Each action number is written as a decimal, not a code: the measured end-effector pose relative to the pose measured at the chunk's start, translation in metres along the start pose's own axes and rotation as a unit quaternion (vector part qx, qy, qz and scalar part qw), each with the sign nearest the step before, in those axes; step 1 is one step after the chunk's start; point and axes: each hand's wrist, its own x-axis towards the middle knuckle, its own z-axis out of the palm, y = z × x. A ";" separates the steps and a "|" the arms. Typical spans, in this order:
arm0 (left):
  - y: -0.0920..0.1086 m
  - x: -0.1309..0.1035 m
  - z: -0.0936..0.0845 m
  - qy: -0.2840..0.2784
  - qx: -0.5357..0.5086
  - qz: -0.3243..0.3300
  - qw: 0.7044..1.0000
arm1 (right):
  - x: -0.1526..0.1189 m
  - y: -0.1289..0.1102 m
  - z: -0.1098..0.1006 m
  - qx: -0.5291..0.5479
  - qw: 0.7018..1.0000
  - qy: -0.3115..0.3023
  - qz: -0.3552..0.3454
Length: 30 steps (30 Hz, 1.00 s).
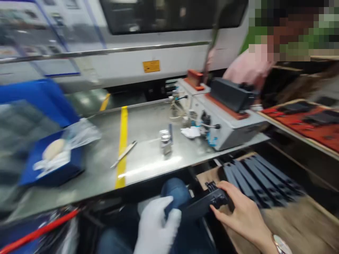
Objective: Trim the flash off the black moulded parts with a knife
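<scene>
Black plastic part (203,204) is lying across the lap, below the worktop's front edge, gripped at both ends. Left hand (156,225), gloved white, is curling closed around its near end; right hand (238,208), bare, is pinching the far end with fingers spread over it. Steel worktop (143,141) is carrying a grey machine (225,120), a blue bin (53,158) and a small metal block (165,141). Matching dark parts (262,180) are sitting stacked just beside the right hand. Another person's pink sleeve (243,68) is showing behind.
</scene>
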 end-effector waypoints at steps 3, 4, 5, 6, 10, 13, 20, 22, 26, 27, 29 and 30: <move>-0.002 0.002 0.012 -0.152 0.092 -0.050 0.983 | 0.031 -0.056 0.041 0.125 0.984 -0.037 -0.124; -0.007 0.002 0.010 -0.144 0.070 -0.093 0.983 | 0.043 -0.069 0.054 0.160 0.972 -0.051 -0.163; -0.013 0.001 0.004 -0.130 0.046 -0.134 0.981 | 0.056 -0.079 0.068 0.189 0.959 -0.067 -0.199; -0.019 -0.003 -0.006 -0.108 0.004 -0.183 0.977 | 0.072 -0.087 0.083 0.213 0.946 -0.083 -0.230; -0.041 -0.031 -0.054 -0.009 -0.194 -0.302 0.933 | 0.150 -0.105 0.162 0.225 0.921 -0.154 -0.277; -0.049 -0.050 -0.078 0.047 -0.282 -0.293 0.912 | 0.201 -0.121 0.224 0.175 0.926 -0.214 -0.256; -0.060 -0.062 -0.089 0.080 -0.342 -0.332 0.876 | 0.226 -0.149 0.268 0.156 0.919 -0.291 -0.218; -0.059 -0.064 -0.092 0.076 -0.341 -0.333 0.876 | 0.220 -0.144 0.253 0.184 0.925 -0.288 -0.168; -0.058 -0.069 -0.095 0.050 -0.371 -0.306 0.875 | 0.193 -0.129 0.197 0.258 0.920 -0.293 -0.028; -0.059 -0.069 -0.093 0.043 -0.376 -0.298 0.876 | 0.182 -0.125 0.180 0.271 0.915 -0.299 0.014; -0.063 -0.068 -0.086 0.030 -0.382 -0.286 0.878 | 0.160 -0.118 0.148 0.289 0.901 -0.308 0.093; -0.065 -0.067 -0.082 0.027 -0.405 -0.278 0.871 | 0.147 -0.114 0.133 0.299 0.893 -0.313 0.126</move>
